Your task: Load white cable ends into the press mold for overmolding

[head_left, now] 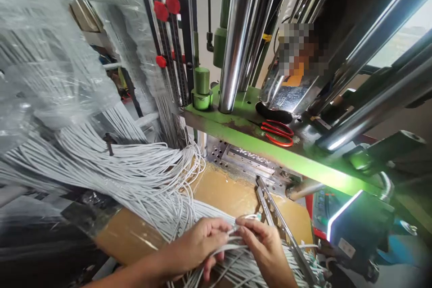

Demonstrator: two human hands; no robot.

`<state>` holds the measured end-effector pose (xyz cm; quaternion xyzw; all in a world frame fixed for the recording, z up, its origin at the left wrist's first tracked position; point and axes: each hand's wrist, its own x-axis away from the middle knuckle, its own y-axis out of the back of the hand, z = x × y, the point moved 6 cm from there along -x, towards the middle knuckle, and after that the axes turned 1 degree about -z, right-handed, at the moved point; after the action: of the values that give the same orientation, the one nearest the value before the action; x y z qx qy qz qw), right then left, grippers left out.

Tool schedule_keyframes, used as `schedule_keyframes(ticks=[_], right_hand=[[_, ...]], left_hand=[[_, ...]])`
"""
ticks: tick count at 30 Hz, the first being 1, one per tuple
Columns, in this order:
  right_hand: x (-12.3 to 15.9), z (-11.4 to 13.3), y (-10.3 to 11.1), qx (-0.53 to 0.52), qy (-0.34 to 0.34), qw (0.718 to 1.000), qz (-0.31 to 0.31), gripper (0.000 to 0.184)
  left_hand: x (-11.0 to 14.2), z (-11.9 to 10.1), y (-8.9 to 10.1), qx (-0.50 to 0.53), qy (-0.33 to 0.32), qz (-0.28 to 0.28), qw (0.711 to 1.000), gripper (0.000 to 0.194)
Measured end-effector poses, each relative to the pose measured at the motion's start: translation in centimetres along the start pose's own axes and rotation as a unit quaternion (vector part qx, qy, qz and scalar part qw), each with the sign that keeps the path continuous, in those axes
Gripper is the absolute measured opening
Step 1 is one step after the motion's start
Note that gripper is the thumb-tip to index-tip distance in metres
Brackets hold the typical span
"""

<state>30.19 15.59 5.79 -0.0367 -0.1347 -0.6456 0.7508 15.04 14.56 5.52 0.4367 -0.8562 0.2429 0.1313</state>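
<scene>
Low in the view, my left hand (pixel 202 245) pinches a thin white cable (pixel 233 229) between thumb and fingers. Close against it, my right hand (pixel 261 243) grips the same cable near its end. The fingertips cover most of the held part, so its tip is hard to make out. Many white cables (pixel 135 166) run in from the left and pass beneath both hands. Just beyond my right hand, two long metal bars (pixel 281 216) lie at a slant, with small cable ends around the nearer part.
A green press plate (pixel 229 128) crosses ahead, bearing red-handled scissors (pixel 278 132) and upright steel columns (pixel 232 54). Below it sits a metal mould (pixel 249 162) beside a brown board (pixel 226 189). Plastic-wrapped cables (pixel 57 54) hang at left; a lit dark box (pixel 361 225) stands at right.
</scene>
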Motion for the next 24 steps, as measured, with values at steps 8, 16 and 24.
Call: schedule_keyframes(ticks=[8, 16, 24], right_hand=[[0.2, -0.8, -1.1, -0.117, -0.078, 0.989, -0.041, 0.036], [0.6, -0.8, -2.4, -0.265, -0.083, 0.96, -0.021, 0.017], [0.9, -0.9, -2.4, -0.29, -0.097, 0.952, -0.021, 0.022]], left_hand=[[-0.7, -0.2, 1.2, -0.046, -0.033, -0.098, 0.994, 0.035], [-1.5, -0.2, 1.0, 0.019, 0.009, -0.069, 0.997, 0.048], [-1.8, -0.6, 0.9, -0.051, -0.015, -0.06, 0.997, 0.044]])
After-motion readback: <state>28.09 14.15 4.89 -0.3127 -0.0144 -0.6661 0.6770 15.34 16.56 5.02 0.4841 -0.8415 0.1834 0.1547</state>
